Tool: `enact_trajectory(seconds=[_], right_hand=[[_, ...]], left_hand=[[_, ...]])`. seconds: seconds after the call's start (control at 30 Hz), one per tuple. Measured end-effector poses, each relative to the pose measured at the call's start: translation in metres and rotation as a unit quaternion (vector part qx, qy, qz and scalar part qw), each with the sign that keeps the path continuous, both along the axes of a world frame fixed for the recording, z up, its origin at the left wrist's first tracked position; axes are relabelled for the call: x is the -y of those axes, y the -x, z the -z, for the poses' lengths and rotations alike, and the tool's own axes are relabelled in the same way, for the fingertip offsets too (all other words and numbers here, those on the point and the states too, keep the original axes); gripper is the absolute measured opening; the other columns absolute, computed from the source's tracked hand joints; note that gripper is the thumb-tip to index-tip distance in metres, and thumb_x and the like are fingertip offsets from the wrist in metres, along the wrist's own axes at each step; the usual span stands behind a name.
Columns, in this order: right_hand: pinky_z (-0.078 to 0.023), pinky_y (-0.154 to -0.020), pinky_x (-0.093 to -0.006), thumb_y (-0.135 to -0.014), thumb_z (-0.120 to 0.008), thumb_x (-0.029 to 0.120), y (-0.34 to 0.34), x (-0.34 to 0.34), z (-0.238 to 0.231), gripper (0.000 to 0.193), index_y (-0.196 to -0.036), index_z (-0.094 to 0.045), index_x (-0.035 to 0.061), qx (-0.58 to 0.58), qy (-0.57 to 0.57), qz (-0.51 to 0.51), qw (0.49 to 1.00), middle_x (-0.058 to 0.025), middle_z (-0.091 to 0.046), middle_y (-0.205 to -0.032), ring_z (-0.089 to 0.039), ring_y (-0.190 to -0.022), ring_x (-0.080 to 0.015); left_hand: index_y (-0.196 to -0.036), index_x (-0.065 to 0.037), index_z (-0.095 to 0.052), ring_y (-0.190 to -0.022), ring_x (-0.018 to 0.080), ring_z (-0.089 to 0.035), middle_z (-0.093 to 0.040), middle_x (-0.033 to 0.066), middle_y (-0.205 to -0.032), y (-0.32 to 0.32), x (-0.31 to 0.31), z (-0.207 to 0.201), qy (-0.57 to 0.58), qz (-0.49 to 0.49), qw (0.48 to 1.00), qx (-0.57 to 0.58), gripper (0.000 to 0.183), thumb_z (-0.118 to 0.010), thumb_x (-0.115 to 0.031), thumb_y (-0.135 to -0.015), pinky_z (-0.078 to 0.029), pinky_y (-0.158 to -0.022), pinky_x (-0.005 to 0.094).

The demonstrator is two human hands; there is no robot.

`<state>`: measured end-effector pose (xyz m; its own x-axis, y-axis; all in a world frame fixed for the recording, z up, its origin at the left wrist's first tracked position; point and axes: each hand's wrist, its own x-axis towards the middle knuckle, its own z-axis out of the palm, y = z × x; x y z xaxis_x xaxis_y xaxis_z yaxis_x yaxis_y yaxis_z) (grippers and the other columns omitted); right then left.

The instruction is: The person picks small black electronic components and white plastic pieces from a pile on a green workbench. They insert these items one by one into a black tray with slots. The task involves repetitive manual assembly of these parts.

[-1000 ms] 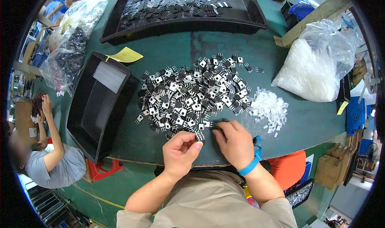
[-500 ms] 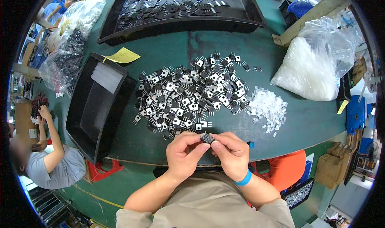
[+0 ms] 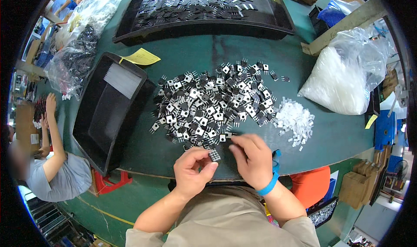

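Observation:
My left hand point(image 3: 191, 171) is closed on a small stack of transistors point(image 3: 214, 155), held between thumb and fingers near the table's front edge. My right hand point(image 3: 253, 162) has come away from the stack. Its thumb stands apart from the curled fingers, and I see nothing held in it. The right fingertips hover by the near edge of a wide heap of loose transistors point(image 3: 204, 110), black bodies with pale metal backs and thin legs. To the right of that heap lies a pile of small white translucent pieces point(image 3: 295, 120).
A black bin point(image 3: 97, 129) with white strips stands left, a yellow tag point(image 3: 141, 57) at its rim. A large black tray point(image 3: 204, 31) of transistors is at the back. A clear bag of white pieces point(image 3: 336, 81) stands right. Another person point(image 3: 61, 173) works at left.
My hands have parted. The left keeps the transistor stack and has shifted slightly left; the right has let go and moved up and right, toward the heap's near edge.

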<state>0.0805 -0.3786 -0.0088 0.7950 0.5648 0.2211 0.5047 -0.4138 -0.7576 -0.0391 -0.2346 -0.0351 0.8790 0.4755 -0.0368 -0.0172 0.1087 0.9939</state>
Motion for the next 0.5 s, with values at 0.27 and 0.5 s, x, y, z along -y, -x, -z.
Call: enact_trajectory(seconds=[0.27, 0.5], right_hand=[[-0.052, -0.078, -0.0450, -0.076, -0.069, -0.002, -0.020, -0.008, 0.010, 0.022, -0.097, -0.065, 0.0042, 0.077, 0.142, -0.059, 0.985, -0.0126, -0.064, -0.101, -0.063, -0.092, -0.0354], [-0.049, -0.067, -0.0276, -0.088, -0.055, -0.013, -0.014, 0.020, -0.011, 0.031, -0.111, -0.069, 0.0024, -0.143, -0.061, -0.073, 0.985, -0.0079, -0.060, -0.092, -0.061, -0.076, -0.0157]], left_hand=[[-0.106, 0.005, -0.066, -0.081, 0.0114, -0.059, -0.062, 0.0078, -0.100, -0.001, -0.002, -0.003, 0.037, 0.001, 0.999, 0.025, 0.022, -0.070, 0.008, -0.085, -0.050, -0.071, 0.0252], [-0.104, 0.004, -0.066, -0.082, 0.0093, -0.059, -0.063, 0.0058, -0.099, -0.011, 0.006, -0.003, 0.075, -0.001, 0.997, -0.024, 0.018, -0.070, 0.006, -0.087, -0.050, -0.073, 0.0242]])
